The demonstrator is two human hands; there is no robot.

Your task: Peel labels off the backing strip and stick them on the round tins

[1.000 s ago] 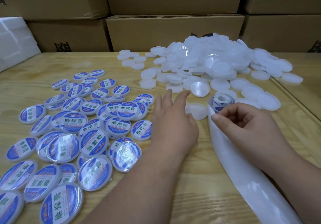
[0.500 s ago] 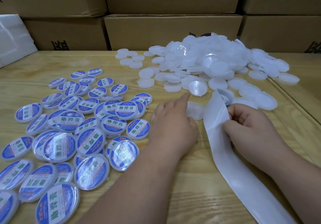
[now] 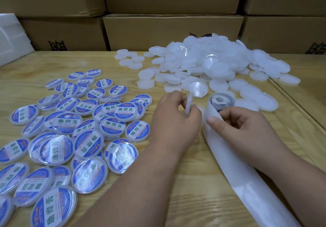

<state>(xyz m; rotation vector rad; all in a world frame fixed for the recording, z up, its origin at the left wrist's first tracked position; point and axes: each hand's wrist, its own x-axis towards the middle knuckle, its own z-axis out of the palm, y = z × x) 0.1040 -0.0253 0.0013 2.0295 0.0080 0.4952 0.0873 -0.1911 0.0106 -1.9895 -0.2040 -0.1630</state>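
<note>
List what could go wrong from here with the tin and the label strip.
1. The left hand holds the blank tin on edge by its rim; that thin grip may slip.
2. The right hand pinches the backing strip close to the label roll; a pull might drag the roll into the loose blank tins.
3. The strip's long tail might snag under the right forearm.

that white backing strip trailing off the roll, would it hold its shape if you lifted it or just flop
Probably floppy: the backing strip curls off the roll and lies flat along the table. It looks thin and slightly translucent, so likely very light. Its glossy sheen suggests a slick surface; the right hand pinches it near the roll.
</note>
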